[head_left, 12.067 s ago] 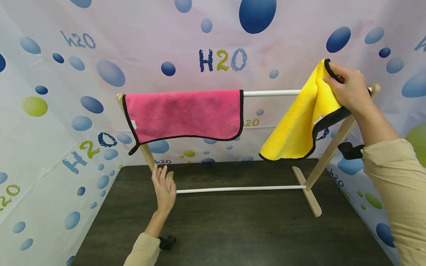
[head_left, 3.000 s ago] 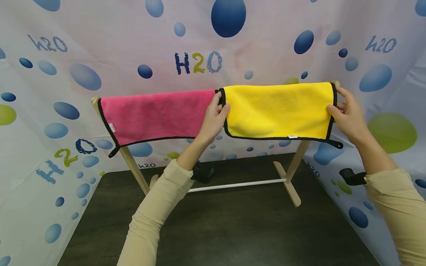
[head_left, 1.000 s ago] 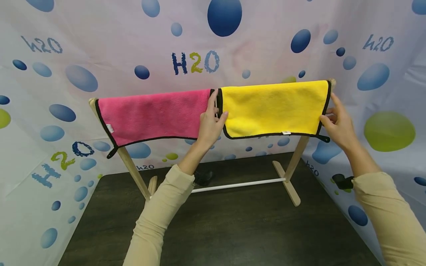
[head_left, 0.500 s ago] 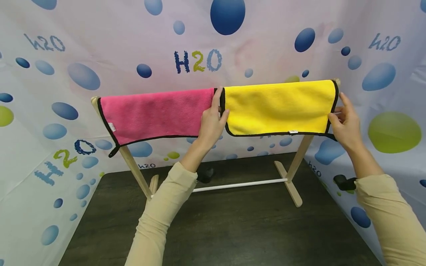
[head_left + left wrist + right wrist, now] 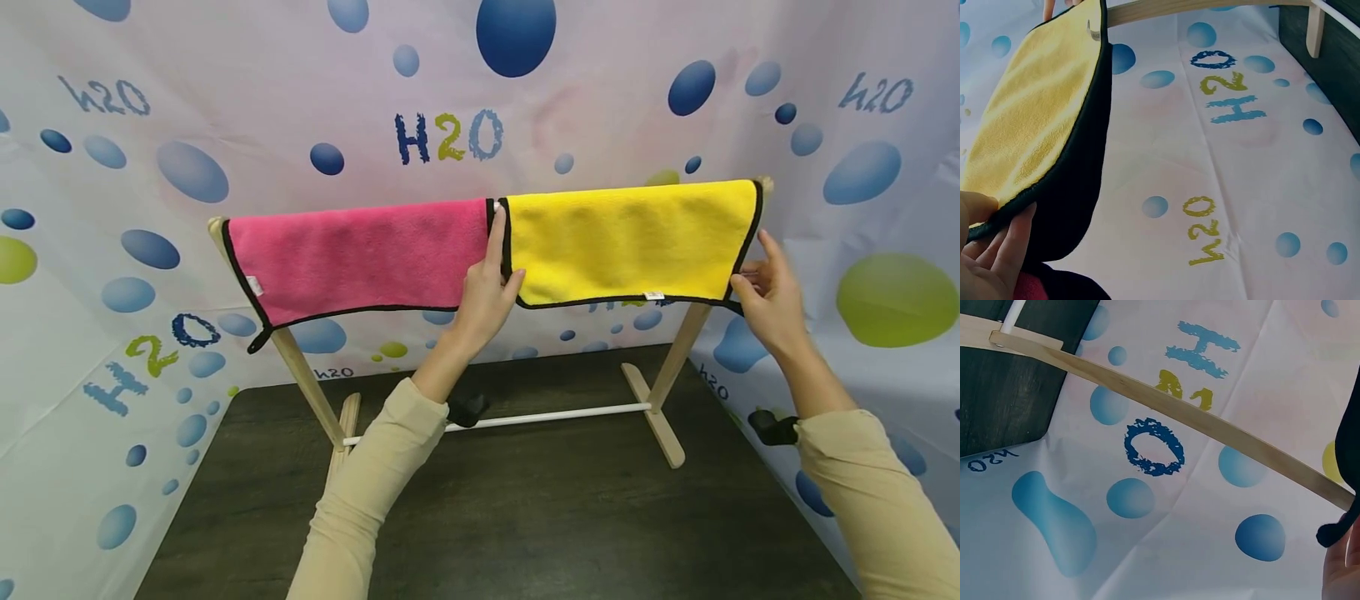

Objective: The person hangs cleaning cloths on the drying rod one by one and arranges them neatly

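Note:
A yellow towel [image 5: 630,242] with black edging hangs over the top bar of a wooden rack, its black reverse showing in the left wrist view. My left hand [image 5: 483,304] pinches its left edge, thumb [image 5: 977,207] on the yellow face and fingers [image 5: 1016,240] against the dark side. At the lower right corner my right hand [image 5: 772,296] pinches the edge, thumb in front and fingers partly hidden behind. To the left a pink towel [image 5: 360,258], also black-edged, drapes the same bar, a narrow gap between the two.
Wooden legs [image 5: 678,358] and a white lower bar [image 5: 562,415] form the rack, standing on a dark table [image 5: 525,517]. Behind hangs a white backdrop printed with blue bubbles and H2O lettering [image 5: 448,136]. A black hanging loop [image 5: 1335,534] dangles from the towel's corner.
Earlier my right hand held the yellow towel bunched near the bar; now it lies draped beside the pink one. In the last second both hands slid slightly down its side edges.

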Demonstrator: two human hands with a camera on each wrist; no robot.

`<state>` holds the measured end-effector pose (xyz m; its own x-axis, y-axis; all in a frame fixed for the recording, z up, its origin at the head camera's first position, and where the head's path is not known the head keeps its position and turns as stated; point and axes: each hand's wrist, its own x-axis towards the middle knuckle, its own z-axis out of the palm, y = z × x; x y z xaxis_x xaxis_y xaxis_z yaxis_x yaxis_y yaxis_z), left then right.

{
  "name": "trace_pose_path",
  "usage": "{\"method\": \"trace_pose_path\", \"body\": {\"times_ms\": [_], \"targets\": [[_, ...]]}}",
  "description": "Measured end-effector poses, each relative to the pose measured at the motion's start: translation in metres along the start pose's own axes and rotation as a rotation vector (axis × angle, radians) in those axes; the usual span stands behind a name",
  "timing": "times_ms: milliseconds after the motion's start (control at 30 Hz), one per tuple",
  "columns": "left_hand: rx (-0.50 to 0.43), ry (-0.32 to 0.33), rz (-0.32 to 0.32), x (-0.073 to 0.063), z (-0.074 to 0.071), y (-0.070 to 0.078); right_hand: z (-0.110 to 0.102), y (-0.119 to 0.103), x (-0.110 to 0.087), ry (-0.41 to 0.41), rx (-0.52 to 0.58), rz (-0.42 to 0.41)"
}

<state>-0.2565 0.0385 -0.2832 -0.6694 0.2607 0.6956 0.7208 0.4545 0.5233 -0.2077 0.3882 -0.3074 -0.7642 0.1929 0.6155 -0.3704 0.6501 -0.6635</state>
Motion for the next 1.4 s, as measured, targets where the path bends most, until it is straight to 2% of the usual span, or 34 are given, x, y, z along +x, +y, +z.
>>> {"method": "trace_pose_path", "body": {"times_ms": [200, 367, 500, 700, 933, 1100, 1267, 1400], "targets": [[0.005, 0.060, 0.009, 0.008, -0.002, 0.003, -0.003, -0.006, 0.008, 0.044, 0.034, -0.023], [0.004, 0.055, -0.002, 0.009, -0.002, 0.004, -0.004, -0.020, 0.008, 0.050, 0.046, -0.019], [-0.005, 0.037, 0.000, 0.004, 0.000, 0.002, -0.002, -0.019, 0.003, 0.029, 0.050, -0.012], [-0.009, 0.038, 0.024, -0.003, 0.004, -0.002, 0.003, 0.003, 0.001, 0.002, 0.075, 0.004], [-0.014, 0.026, 0.019, -0.010, 0.010, -0.006, 0.006, 0.007, -0.004, -0.004, 0.079, 0.020], [-0.023, 0.049, 0.023, -0.014, 0.012, -0.007, 0.005, 0.008, -0.007, 0.000, 0.071, 0.004], [-0.005, 0.046, 0.035, -0.024, 0.015, -0.011, 0.006, 0.013, -0.016, -0.006, 0.062, -0.004], [-0.013, 0.023, 0.038, -0.034, 0.017, -0.014, 0.008, 0.017, -0.026, 0.009, 0.124, -0.004]]}}
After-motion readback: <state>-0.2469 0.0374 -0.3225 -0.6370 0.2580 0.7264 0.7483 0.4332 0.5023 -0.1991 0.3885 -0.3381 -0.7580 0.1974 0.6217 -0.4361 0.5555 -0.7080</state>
